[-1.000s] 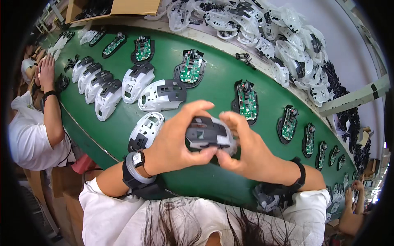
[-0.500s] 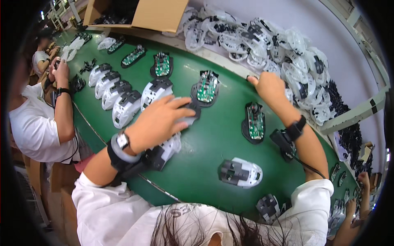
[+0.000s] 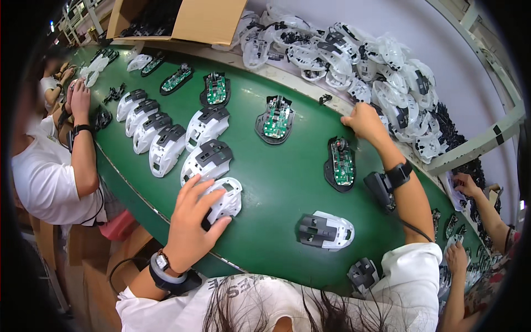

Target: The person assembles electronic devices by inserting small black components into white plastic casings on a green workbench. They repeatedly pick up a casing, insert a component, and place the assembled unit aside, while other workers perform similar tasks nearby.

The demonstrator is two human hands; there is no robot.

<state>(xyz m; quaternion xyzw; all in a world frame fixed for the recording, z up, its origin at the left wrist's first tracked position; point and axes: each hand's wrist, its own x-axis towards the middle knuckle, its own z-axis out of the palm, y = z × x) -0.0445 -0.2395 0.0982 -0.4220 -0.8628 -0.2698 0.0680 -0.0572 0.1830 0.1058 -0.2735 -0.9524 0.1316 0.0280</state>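
- White mouse shell (image 3: 229,200) lay beneath the left hand's (image 3: 194,224) fingers, left of frame centre, on the green table (image 3: 271,182).
- Shell's left part was hidden by those fingers; right hand's (image 3: 366,122) fingertips were partly obscured.
- Left hand: open, fingers spread over shell. Right hand: curled, upper right; could not tell whether it held anything.

- Green workbench (image 3: 271,182)
- a slanting row of white-and-grey shells (image 3: 166,152)
- another white shell (image 3: 229,200) just beside it
- one grey-and-white shell (image 3: 332,231) lying apart
- green circuit boards (image 3: 276,123) on black bases (image 3: 262,128), spaced out
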